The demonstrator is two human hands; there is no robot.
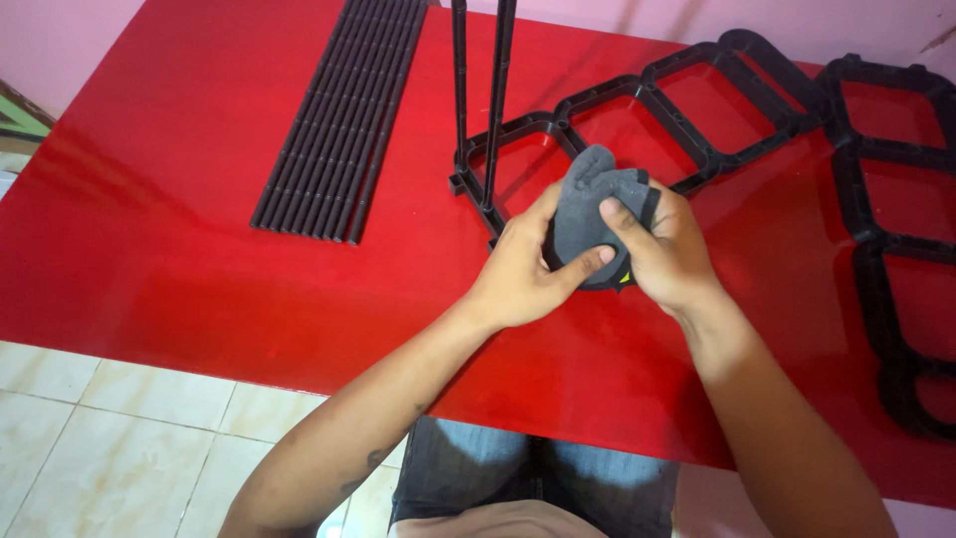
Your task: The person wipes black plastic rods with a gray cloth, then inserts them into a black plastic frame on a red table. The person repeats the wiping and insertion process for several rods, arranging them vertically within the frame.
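Fingers (609,215) first: on both hands they're curled shut around a grey cloth (588,204), so we'd call it a proper two-handed grip. The left hand (518,274) has its thumb laid across the lower front of the cloth, with the rest of its fingers tucked behind where we can't see them. The right hand (669,254) presses a finger onto the cloth from the right and cups it from that side. The cloth is bunched up, with a floppy bit sticking out on top, and there's something black with a tiny yellow spot peeking out under it. Can't tell what that is, it's mostly hidden.

The cloth sits just above the red worktop (179,249), about the middle of it, right in front of the near corner of a black frame (687,110) made of linked open cells. That frame lies flat and runs off toward the far right. Two thin black rods (480,90) stand upright from its left corner, just beyond the left hand, and go out of the top of the shot.

A second black frame (886,249) of the same sort lies along the right edge, close to the first one.

Well off to the left, there's a neat row of black rods (339,120) lying side by side, touching each other.

Below the worktop we see jeans (478,468) and a pale tiled floor (119,438). Pink wall (60,40) at the back.
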